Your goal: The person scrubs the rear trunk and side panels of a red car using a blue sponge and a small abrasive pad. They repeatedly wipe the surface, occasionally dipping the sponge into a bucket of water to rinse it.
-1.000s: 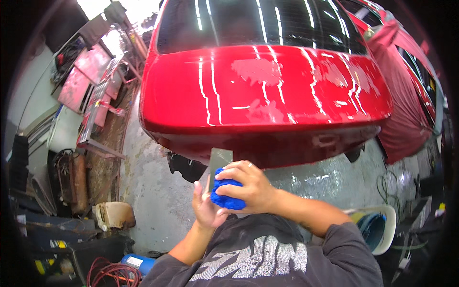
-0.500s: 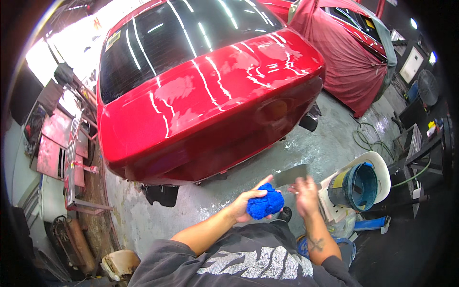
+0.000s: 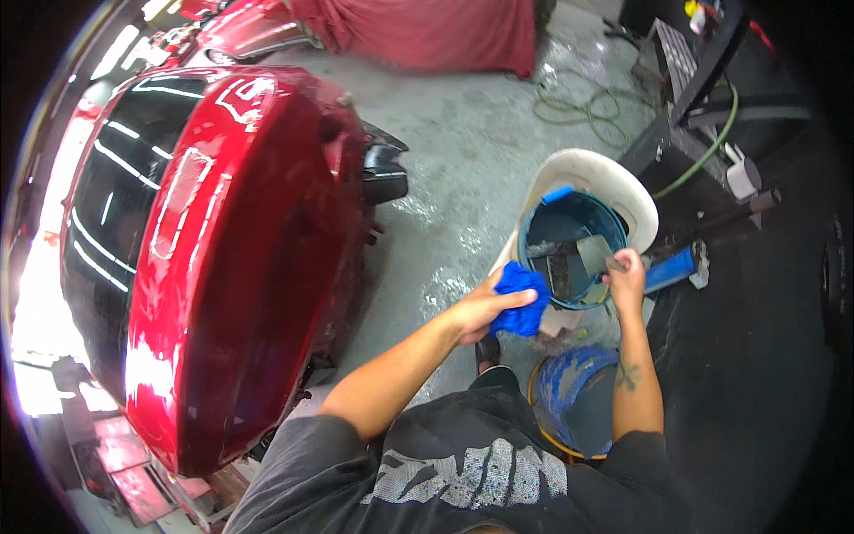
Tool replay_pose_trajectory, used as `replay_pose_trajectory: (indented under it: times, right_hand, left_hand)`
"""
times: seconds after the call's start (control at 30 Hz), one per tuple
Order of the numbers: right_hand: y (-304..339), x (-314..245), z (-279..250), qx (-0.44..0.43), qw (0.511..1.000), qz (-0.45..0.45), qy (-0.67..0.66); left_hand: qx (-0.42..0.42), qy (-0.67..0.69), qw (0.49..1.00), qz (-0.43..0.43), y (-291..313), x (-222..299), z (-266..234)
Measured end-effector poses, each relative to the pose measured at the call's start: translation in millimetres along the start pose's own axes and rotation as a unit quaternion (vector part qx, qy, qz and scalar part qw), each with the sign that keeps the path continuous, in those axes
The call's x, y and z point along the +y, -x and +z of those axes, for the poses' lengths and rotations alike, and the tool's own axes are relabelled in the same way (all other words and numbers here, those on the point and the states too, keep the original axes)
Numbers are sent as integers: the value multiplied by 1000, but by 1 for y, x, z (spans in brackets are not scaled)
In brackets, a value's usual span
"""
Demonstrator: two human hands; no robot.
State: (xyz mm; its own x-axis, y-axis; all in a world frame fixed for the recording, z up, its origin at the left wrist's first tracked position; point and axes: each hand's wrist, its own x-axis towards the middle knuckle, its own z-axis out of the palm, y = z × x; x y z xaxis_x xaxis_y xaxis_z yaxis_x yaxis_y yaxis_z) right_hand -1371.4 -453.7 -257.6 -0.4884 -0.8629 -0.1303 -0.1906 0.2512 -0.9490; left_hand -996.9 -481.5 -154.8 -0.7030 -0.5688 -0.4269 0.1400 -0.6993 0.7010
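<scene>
My left hand (image 3: 478,313) is closed around a bunched blue cloth (image 3: 525,307), thumb on top, just left of a dark teal bucket (image 3: 531,264). Over the bucket's right side, my right hand (image 3: 628,278) pinches a thin grey-green sheet, seemingly sandpaper (image 3: 593,255), between thumb and fingers. The sheet hangs within the bucket's opening. Inside the bucket, dark block-like shapes show, and something blue sits at the rim. The bucket rests on a white plastic chair (image 3: 585,162).
A red car (image 3: 258,249) with glossy and dull paint patches stands to the left. A blue-stained bucket (image 3: 578,369) is by my legs. Right of the chair lie a blue tube-like piece (image 3: 673,270), a green hose (image 3: 614,111) and a white dipper (image 3: 742,174).
My view has turned right, from the car toward the bucket. My right hand has brought the sandpaper over the bucket. My left hand still holds the blue cloth.
</scene>
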Motion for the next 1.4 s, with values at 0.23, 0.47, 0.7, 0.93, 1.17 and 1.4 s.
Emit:
replay_pose_trajectory:
  times: [0.23, 0.47, 0.7, 0.93, 1.17, 1.4]
  right_hand:
    - [-86, 88, 48, -122, 860, -119, 482]
    - [-87, 272, 95, -171, 856, 37, 487]
    - [-108, 254, 132, -289, 819, 132, 478]
    - [-140, 336, 63, -222, 885, 45, 407]
    - [-74, 156, 30, -38, 998, 18, 39]
    - [128, 102, 4, 119, 946, 30, -301]
  left_hand:
    - [31, -614, 787, 46, -235, -54, 14]
    - [28, -801, 564, -198, -367, -171, -49]
    - [59, -727, 630, -267, -382, -198, -116]
    - [-40, -715, 692, -86, -354, -99, -30]
    - [154, -137, 958, 198, -124, -7, -48]
    - [-18, 281, 938, 204, 213, -12, -172]
